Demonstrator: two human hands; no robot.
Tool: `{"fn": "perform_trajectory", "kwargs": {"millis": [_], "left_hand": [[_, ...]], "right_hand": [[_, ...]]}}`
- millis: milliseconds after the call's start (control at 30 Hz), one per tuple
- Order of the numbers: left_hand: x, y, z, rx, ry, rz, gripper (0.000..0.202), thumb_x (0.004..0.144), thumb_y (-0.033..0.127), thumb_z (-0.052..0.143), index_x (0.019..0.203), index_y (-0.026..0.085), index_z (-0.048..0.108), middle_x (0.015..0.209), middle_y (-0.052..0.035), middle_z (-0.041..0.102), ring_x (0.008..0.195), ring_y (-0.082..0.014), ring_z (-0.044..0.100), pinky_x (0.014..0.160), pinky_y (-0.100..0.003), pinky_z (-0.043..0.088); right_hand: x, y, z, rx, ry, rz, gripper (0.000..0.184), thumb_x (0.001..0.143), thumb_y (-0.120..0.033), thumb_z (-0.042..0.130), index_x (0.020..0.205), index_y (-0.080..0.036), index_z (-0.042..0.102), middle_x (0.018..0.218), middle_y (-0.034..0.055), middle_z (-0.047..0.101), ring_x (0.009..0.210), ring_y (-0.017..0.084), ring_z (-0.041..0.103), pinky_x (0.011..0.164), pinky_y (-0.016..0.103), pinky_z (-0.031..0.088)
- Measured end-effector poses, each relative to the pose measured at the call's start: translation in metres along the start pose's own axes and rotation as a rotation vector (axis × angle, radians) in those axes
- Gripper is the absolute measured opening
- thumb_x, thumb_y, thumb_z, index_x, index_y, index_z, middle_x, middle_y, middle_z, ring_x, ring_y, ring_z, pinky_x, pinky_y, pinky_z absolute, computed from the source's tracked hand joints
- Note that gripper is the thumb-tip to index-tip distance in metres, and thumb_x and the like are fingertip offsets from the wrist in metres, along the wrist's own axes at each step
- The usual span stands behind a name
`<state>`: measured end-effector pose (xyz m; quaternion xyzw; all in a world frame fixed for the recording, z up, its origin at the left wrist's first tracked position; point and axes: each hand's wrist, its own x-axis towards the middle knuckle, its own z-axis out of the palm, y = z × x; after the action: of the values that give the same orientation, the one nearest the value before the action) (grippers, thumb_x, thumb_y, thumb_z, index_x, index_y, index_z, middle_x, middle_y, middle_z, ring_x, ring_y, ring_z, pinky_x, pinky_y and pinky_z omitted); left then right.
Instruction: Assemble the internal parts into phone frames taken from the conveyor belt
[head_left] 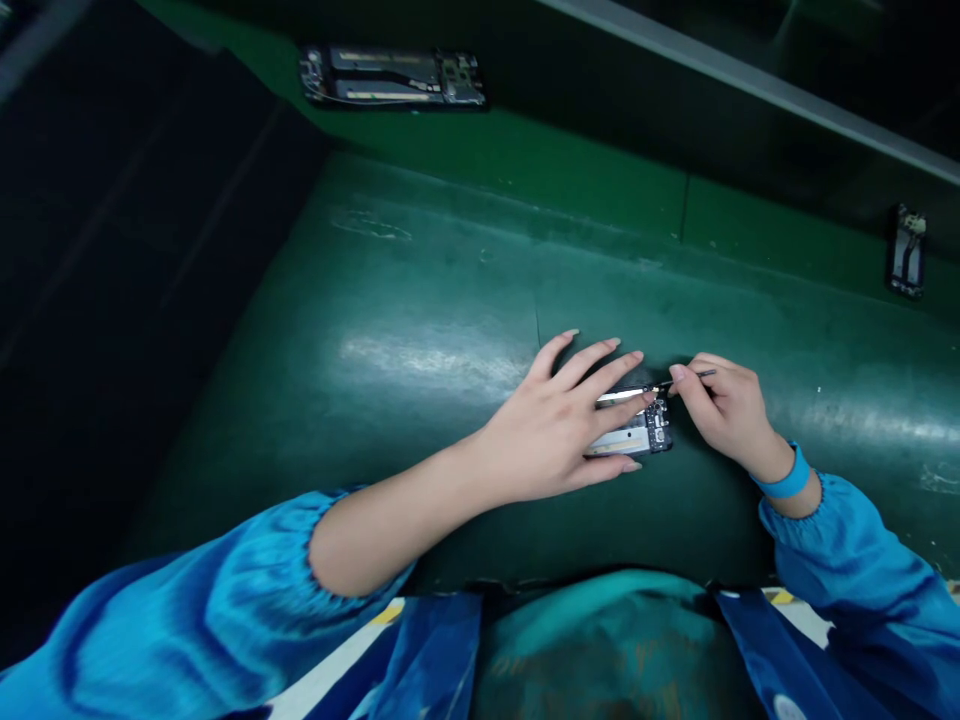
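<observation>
An opened phone body (637,428) lies flat on the green mat (420,330), its circuit board and metal plate showing. My left hand (562,420) rests on top of it with fingers stretched out, holding it down. My right hand (724,405) is pinched on a thin dark tool (686,378), whose tip touches the phone's upper right corner. A blue band sits on my right wrist.
Another opened phone (394,77) lies on the raised green ledge at the back left. A third phone part (907,250) sits at the far right of the ledge. A grey rail (750,85) runs behind. Dark space lies to the left.
</observation>
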<state>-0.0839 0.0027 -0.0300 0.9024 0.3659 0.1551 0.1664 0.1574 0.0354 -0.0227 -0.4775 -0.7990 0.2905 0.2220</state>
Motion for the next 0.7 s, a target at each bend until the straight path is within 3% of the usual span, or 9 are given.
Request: {"fn": "perform_trajectory", "kwargs": {"millis": [133,233,333,533,700], "left_hand": [[0.001,-0.001,0.002,-0.021,0.025,-0.056,0.055,0.085,0.061,0.065,0.13,0.029,0.066,0.139,-0.0147,0.056,0.142,-0.0398,0.037,0.116,-0.067,0.02],[0.001,-0.002,0.004,-0.011,0.019,-0.021,0.053,0.087,0.059,0.063,0.13,0.027,0.066,0.138,-0.0144,0.057,0.142,-0.0396,0.037,0.115,-0.067,0.021],[0.0,-0.003,0.005,0.023,0.04,0.046,0.051,0.092,0.057,0.058,0.131,0.025,0.065,0.144,-0.0145,0.054,0.142,-0.0389,0.038,0.115,-0.065,0.023],[0.001,-0.005,0.006,0.055,0.065,0.076,0.047,0.094,0.056,0.056,0.126,0.024,0.068,0.146,-0.0137,0.054,0.139,-0.0376,0.042,0.113,-0.061,0.026],[0.004,-0.003,0.006,0.018,0.031,0.066,0.045,0.091,0.056,0.06,0.12,0.024,0.071,0.147,-0.0154,0.052,0.139,-0.0377,0.042,0.113,-0.059,0.025]], "right_hand": [[0.016,-0.002,-0.01,0.202,-0.059,0.255,0.042,0.099,-0.036,0.054,0.063,-0.019,0.063,0.072,0.0061,0.067,0.067,0.017,0.064,0.065,0.027,0.048],[0.029,-0.003,-0.02,0.39,-0.341,0.491,0.039,0.095,-0.036,0.058,0.062,-0.016,0.068,0.056,0.0035,0.063,0.046,0.012,0.057,0.047,0.021,0.044],[0.036,-0.007,-0.023,0.369,-0.612,0.59,0.036,0.091,-0.029,0.06,0.059,-0.014,0.069,0.049,0.0027,0.062,0.038,0.01,0.055,0.04,0.017,0.042],[0.044,-0.016,-0.017,0.266,-0.691,0.645,0.034,0.089,-0.022,0.056,0.058,-0.015,0.067,0.049,0.0031,0.064,0.037,0.011,0.058,0.028,0.013,0.033],[0.051,-0.022,-0.017,0.205,-0.721,0.658,0.035,0.088,-0.017,0.051,0.057,-0.015,0.066,0.048,0.0033,0.064,0.036,0.011,0.058,0.028,0.014,0.034]]}}
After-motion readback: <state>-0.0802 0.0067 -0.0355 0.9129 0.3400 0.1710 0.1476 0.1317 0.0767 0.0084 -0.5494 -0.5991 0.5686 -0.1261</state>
